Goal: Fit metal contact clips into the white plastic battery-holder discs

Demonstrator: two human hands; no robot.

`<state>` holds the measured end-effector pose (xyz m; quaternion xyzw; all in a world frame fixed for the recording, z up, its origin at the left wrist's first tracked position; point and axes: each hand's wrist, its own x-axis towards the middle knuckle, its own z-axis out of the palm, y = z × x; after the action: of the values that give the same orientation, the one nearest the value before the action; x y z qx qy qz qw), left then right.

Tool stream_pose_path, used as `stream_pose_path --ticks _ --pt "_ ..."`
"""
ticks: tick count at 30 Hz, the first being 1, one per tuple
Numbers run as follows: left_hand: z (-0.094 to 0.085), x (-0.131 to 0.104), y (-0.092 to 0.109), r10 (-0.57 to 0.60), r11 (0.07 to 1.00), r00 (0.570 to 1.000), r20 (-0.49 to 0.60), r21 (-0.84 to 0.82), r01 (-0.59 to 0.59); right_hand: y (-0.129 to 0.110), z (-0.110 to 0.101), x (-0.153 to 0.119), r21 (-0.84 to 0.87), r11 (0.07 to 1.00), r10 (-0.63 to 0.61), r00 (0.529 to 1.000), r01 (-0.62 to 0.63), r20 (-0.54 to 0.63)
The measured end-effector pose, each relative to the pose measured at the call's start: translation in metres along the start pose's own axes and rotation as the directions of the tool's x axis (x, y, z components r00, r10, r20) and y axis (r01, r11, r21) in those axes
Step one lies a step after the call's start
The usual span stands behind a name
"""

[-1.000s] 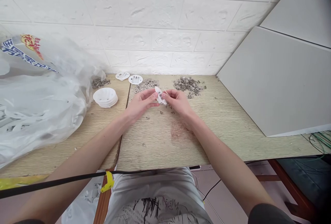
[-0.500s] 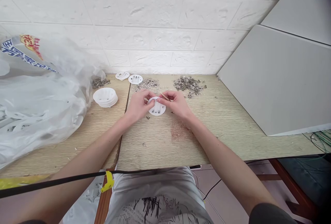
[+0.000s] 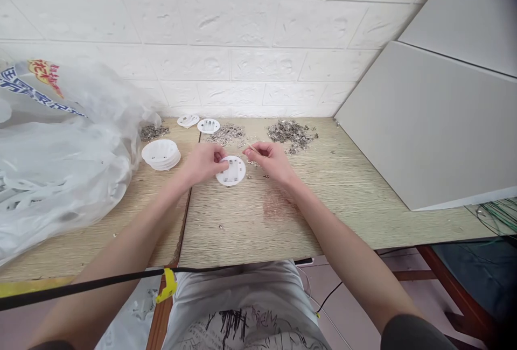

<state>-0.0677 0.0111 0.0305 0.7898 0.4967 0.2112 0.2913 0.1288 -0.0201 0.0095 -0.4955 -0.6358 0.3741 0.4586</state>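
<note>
wood-grain table (image 3: 250, 237), its near side partly behind my forearms. grey panel (image 3: 452, 129) runs out of frame on the right. plastic bag (image 3: 64, 151) cut off at the left edge; white pieces inside, blurred by the film. my left hand (image 3: 208, 162): thumb over the top of the white disc (image 3: 232, 171), fingers behind, pinching its left edge; their tips are partly hidden. disc is face up between my hands, in front of the metal bits; cannot tell if it touches the table. my right hand (image 3: 269, 159), just beyond the disc's right side: thumb and forefinger pressed together on a thin pale stick (image 3: 252, 148), other fingers curled, partly out of sight. the stick's lower end is lost in my grip. heap of small metal parts (image 3: 291, 133) behind, single shapes too small to make out.
</note>
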Motion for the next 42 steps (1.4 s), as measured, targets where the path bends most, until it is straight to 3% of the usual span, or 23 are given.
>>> stream_pose_path --ticks 3,7,10,13,16,18,21,32,37,42 --pt "-0.016 0.007 0.001 -0.121 0.993 0.960 0.254 0.035 0.116 0.000 -0.002 0.001 -0.004 1.000 0.011 1.000 -0.011 -0.008" --pt "-0.028 0.017 0.009 -0.217 0.976 0.824 0.523 0.146 0.164 -0.001 -0.003 0.001 0.000 1.000 0.011 1.000 -0.011 -0.011" --pt "-0.029 0.024 0.014 -0.259 0.965 0.754 0.603 0.137 0.222 -0.001 -0.003 0.001 -0.017 1.000 0.008 1.000 -0.007 0.004" --pt "-0.028 0.030 0.016 -0.283 0.958 0.728 0.625 0.142 0.251 -0.001 -0.002 0.002 -0.046 0.999 0.016 1.000 -0.016 0.010" --pt "-0.026 0.032 0.015 -0.314 0.948 0.708 0.633 0.248 0.199 0.000 -0.001 0.002 -0.042 0.999 0.017 1.000 -0.016 0.021" --pt "-0.026 0.030 0.016 -0.314 0.938 0.721 0.618 0.319 0.135 0.001 0.000 0.002 -0.038 0.999 0.020 0.999 -0.019 0.033" --pt "-0.026 0.023 0.017 -0.279 0.925 0.776 0.566 0.375 0.060 0.003 0.001 0.002 -0.045 0.998 0.035 0.998 -0.033 0.051" --pt "-0.016 -0.012 0.012 -0.123 0.943 0.955 0.270 0.333 0.028 0.004 0.007 0.000 -0.043 0.999 0.004 0.994 0.001 0.107" --pt "-0.013 -0.022 0.009 -0.078 0.947 0.975 0.206 0.321 0.008 0.005 0.007 0.001 -0.042 0.999 -0.004 0.993 0.009 0.117" --pt "-0.019 -0.018 -0.002 -0.112 0.979 0.955 0.274 0.197 0.058 0.005 0.004 0.001 -0.059 0.998 0.015 0.995 -0.010 0.097"
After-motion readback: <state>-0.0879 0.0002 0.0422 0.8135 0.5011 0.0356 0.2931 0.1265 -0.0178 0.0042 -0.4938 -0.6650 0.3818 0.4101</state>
